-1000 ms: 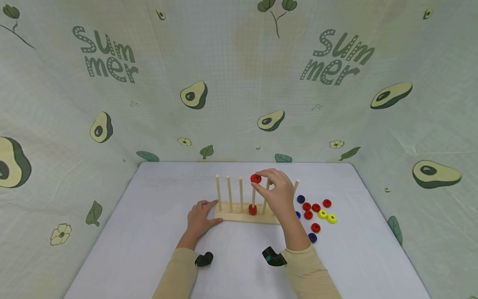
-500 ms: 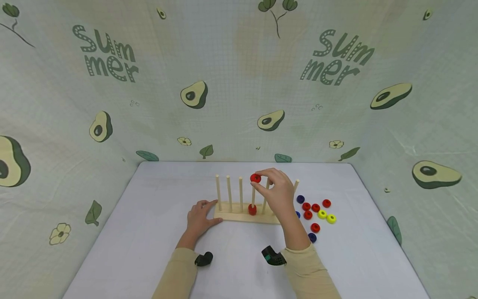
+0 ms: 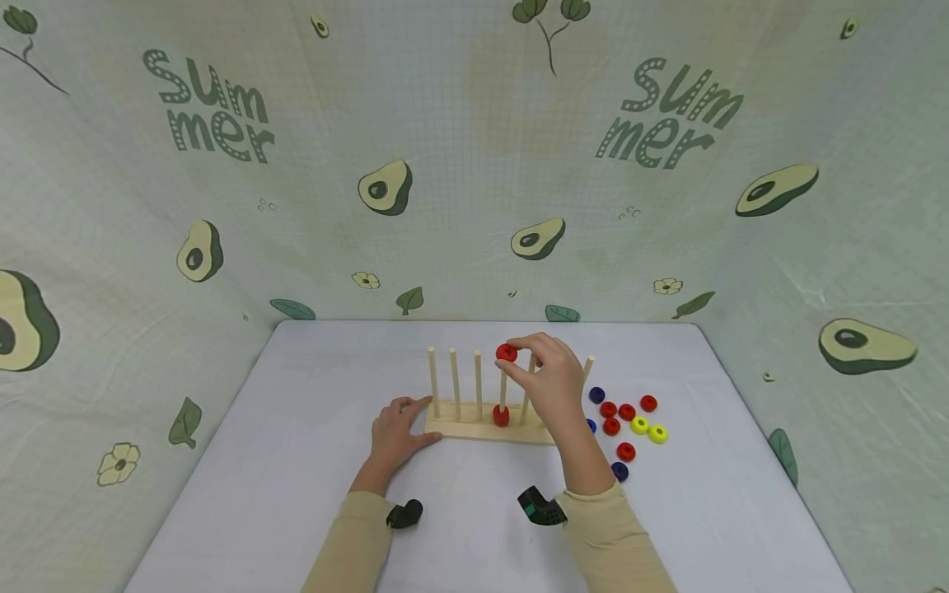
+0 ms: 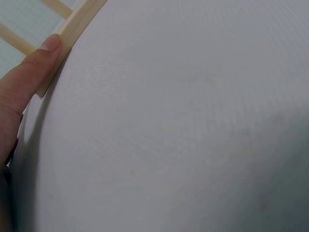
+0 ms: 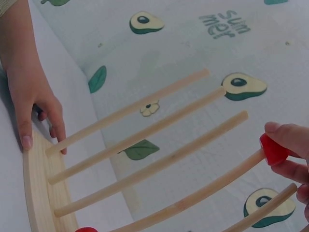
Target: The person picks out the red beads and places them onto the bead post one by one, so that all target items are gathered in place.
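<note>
A wooden peg stand [image 3: 474,430] with several upright pegs stands in the middle of the table. My left hand [image 3: 395,432] holds its left end, thumb on the front edge and fingers at the back; the left wrist view shows the thumb [image 4: 46,53] against the base. Between thumb and fingertips my right hand [image 3: 552,375] pinches a red ring [image 3: 507,352] at the top of a middle peg. In the right wrist view that red ring [image 5: 273,150] meets the peg's tip. Lower down, red rings [image 3: 501,416] sit at the base of the same peg; their number is unclear.
Right of the stand lie loose red rings [image 3: 626,452], yellow rings [image 3: 640,425] and blue rings [image 3: 619,471]. My right hand and forearm hide part of the stand's right end. A printed cloth [image 3: 460,247] rises behind and beside the white table [image 3: 296,461].
The red ring in my right hand has tipped flatter over the peg and shifted very slightly left. My left hand stays at the stand's end.
</note>
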Demonstrator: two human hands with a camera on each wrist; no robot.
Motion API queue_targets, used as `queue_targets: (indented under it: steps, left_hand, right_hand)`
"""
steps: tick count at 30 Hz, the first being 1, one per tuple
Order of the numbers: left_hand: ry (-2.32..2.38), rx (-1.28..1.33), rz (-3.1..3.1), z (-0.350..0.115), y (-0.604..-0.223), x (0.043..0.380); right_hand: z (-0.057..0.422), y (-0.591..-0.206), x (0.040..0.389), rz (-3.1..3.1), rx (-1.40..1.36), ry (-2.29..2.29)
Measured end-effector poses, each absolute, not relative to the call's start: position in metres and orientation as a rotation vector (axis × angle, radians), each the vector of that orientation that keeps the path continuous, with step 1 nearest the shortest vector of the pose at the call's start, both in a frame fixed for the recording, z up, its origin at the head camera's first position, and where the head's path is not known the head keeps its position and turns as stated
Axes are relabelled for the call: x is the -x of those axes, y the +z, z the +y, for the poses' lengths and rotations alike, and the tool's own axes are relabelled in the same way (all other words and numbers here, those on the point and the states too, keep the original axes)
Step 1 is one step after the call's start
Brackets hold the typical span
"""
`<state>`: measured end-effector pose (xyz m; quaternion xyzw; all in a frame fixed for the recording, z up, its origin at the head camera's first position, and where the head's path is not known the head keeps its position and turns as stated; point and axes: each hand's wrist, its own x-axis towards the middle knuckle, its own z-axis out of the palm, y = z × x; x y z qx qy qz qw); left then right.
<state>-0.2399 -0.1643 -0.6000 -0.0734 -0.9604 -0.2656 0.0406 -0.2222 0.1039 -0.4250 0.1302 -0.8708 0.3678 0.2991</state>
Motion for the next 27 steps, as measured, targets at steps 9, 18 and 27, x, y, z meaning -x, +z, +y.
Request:
queue_targets:
  steps: [9,18,27]
  left_hand:
    - [-0.835,0.222,-2.947,-0.1640,-0.6013,0.2411]
    - [-0.820,0.221,-2.953,-0.1643,-0.5993,0.2400]
    - [-0.804,0.221,-2.961,-0.1641,-0.5982,0.2405]
  right_hand:
    - [0.1028,-0.4226,0.2223,-2.329,-0.333,0.954]
    - [0.1012,-0.4213,0.2227,-2.367,-0.304,0.940]
    - [0.1021,-0.4222,0.2234,-2.376,-0.318,0.898]
